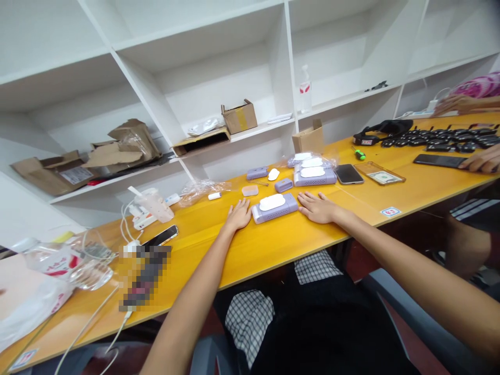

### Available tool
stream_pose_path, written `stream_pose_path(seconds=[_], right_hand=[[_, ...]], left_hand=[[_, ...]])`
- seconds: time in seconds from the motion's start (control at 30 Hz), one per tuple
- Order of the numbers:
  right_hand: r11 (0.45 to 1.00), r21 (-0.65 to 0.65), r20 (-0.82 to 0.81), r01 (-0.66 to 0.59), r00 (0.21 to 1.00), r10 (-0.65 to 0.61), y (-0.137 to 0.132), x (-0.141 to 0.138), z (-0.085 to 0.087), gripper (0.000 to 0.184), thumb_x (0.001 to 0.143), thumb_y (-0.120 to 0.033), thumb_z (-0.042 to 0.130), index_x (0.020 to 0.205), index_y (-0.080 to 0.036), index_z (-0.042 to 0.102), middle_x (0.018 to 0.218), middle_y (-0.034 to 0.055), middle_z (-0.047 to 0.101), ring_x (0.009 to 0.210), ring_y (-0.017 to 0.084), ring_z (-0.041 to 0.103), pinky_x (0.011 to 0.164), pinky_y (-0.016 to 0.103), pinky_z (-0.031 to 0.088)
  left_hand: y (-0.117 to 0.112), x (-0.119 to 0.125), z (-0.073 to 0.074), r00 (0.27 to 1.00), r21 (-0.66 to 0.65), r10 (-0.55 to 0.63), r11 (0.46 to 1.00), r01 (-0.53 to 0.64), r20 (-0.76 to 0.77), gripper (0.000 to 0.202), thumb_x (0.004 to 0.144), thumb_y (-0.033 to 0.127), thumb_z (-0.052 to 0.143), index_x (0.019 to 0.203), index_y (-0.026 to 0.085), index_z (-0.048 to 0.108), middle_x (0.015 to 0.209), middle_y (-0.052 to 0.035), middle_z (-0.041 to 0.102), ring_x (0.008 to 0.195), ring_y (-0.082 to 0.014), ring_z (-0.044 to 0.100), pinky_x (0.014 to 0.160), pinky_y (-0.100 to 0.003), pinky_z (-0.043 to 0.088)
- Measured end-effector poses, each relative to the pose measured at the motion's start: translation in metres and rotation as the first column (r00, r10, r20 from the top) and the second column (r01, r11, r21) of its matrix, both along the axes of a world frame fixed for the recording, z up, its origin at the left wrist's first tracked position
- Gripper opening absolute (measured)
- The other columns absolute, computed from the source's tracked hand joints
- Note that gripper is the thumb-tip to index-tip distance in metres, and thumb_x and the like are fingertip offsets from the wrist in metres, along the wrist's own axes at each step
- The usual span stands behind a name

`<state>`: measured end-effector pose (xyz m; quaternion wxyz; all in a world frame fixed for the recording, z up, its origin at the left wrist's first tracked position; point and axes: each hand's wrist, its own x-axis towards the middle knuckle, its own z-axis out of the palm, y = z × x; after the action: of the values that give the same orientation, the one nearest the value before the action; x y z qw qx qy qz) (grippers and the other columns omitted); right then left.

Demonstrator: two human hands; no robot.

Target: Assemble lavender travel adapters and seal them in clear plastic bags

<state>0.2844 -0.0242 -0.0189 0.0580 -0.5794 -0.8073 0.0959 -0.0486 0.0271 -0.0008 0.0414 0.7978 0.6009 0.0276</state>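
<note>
Both hands rest palm down on the yellow table (269, 245), with a purple device with a perforated side and a white oval top (274, 206) between them. My left hand (239, 214) lies flat just left of it, fingers stretched out. On the other side my right hand (317, 207) lies flat, its fingers spread close to the device's right end. Behind the device are a small purple part (284, 185), a pinkish translucent piece (250, 191), a white oval piece (274, 174) and another purple part (258, 173). Several similar purple devices (314, 176) sit together in plastic wrap.
A dark phone (349, 174) and a clear case with a banknote (380, 174) lie to the right. Leftward are a cup (156, 204), a phone (161, 237), cables and a large bottle (64, 263). White shelves (219, 47) stand behind. Another person's hand (486, 159) touches a black phone (441, 161).
</note>
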Motion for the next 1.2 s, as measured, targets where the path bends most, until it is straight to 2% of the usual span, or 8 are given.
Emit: stream_pose_path(seconds=[0.2, 0.33, 0.5, 0.6, 0.7, 0.83, 1.0, 1.2], right_hand=[[0.995, 0.003, -0.053, -0.103, 0.993, 0.103, 0.021, 0.013, 0.0, 0.073, 0.102, -0.06, 0.023, 0.166, -0.027, 0.029, 0.172, 0.0024, 0.026, 0.16, 0.033, 0.016, 0.129, 0.064, 0.012], [0.99, 0.027, -0.004, -0.141, 0.99, 0.141, 0.028, 0.014, -0.003, 0.074, 0.103, -0.059, 0.019, 0.167, -0.024, 0.025, 0.173, 0.0038, 0.022, 0.161, 0.032, 0.014, 0.128, 0.064, 0.011], [0.983, 0.086, -0.014, -0.161, 0.987, 0.162, 0.03, 0.014, -0.009, 0.071, 0.104, -0.056, 0.021, 0.166, -0.022, 0.031, 0.171, 0.0069, 0.027, 0.16, 0.034, 0.019, 0.126, 0.067, 0.014], [0.974, 0.155, -0.029, -0.164, 0.985, 0.171, 0.028, 0.013, -0.01, 0.067, 0.104, -0.049, 0.026, 0.164, -0.02, 0.035, 0.169, 0.0104, 0.033, 0.158, 0.035, 0.026, 0.124, 0.07, 0.02], [0.968, 0.203, -0.043, -0.147, 0.986, 0.159, 0.024, 0.011, -0.008, 0.065, 0.103, -0.044, 0.032, 0.162, -0.018, 0.039, 0.167, 0.0138, 0.039, 0.156, 0.036, 0.032, 0.122, 0.07, 0.024], [0.965, 0.218, -0.059, -0.145, 0.985, 0.162, 0.02, 0.009, -0.006, 0.063, 0.103, -0.043, 0.035, 0.16, -0.016, 0.042, 0.165, 0.0139, 0.042, 0.153, 0.036, 0.036, 0.122, 0.067, 0.026], [0.966, 0.218, -0.065, -0.141, 0.985, 0.158, 0.019, 0.006, -0.005, 0.06, 0.103, -0.041, 0.036, 0.156, -0.016, 0.047, 0.165, 0.0141, 0.043, 0.154, 0.037, 0.035, 0.121, 0.069, 0.024], [0.962, 0.232, -0.132, -0.142, 0.976, 0.175, 0.016, 0.008, -0.004, 0.058, 0.102, -0.036, 0.037, 0.156, -0.019, 0.047, 0.162, 0.0152, 0.047, 0.151, 0.038, 0.039, 0.119, 0.072, 0.026]], left_hand=[[0.006, -0.001, -0.005, 1.0, 0.003, 0.009, 1.0, -0.009, 0.003, 0.065, 0.107, 0.049, 0.02, 0.164, 0.02, 0.03, 0.173, -0.0097, 0.02, 0.162, -0.0295, 0.017, 0.129, -0.062, 0.012], [0.01, 0.0, -0.005, 0.999, 0.017, 0.018, 1.0, -0.018, 0.026, 0.066, 0.106, 0.048, 0.026, 0.165, 0.018, 0.027, 0.173, -0.0102, 0.022, 0.161, -0.0302, 0.019, 0.129, -0.061, 0.013], [0.022, -0.003, -0.005, 0.982, 0.15, 0.08, 0.983, -0.106, 0.169, 0.072, 0.102, 0.041, 0.04, 0.165, 0.009, 0.023, 0.17, -0.0174, 0.03, 0.158, -0.03, 0.03, 0.129, -0.047, 0.025], [0.031, -0.005, -0.004, 0.967, 0.255, 0.126, 0.95, -0.183, 0.223, 0.076, 0.098, 0.038, 0.048, 0.165, 0.009, 0.025, 0.171, -0.0183, 0.028, 0.157, -0.0313, 0.03, 0.127, -0.047, 0.029], [0.042, -0.009, -0.001, 0.966, 0.423, 0.166, 0.875, -0.237, 0.198, 0.061, 0.094, 0.031, 0.053, 0.154, 0.02, 0.05, 0.169, -0.0132, 0.033, 0.156, -0.032, 0.031, 0.127, -0.052, 0.027], [0.062, -0.022, 0.003, 0.948, 0.513, 0.299, 0.8, -0.31, 0.107, 0.036, 0.091, 0.027, 0.053, 0.113, 0.021, 0.08, 0.168, -0.0119, 0.036, 0.158, -0.037, 0.022, 0.127, -0.062, 0.017], [0.088, -0.041, 0.011, 0.953, 0.459, 0.289, 0.861, -0.217, -0.092, 0.039, 0.092, 0.03, 0.048, 0.112, 0.019, 0.08, 0.167, -0.0127, 0.037, 0.158, -0.0403, 0.018, 0.125, -0.069, 0.008], [0.084, -0.046, 0.033, 0.967, 0.456, 0.111, 0.89, 0.005, -0.228, 0.046, 0.093, 0.021, 0.044, 0.131, 0.019, 0.07, 0.14, -0.018, 0.065, 0.142, -0.034, 0.044, 0.126, -0.064, 0.008]])
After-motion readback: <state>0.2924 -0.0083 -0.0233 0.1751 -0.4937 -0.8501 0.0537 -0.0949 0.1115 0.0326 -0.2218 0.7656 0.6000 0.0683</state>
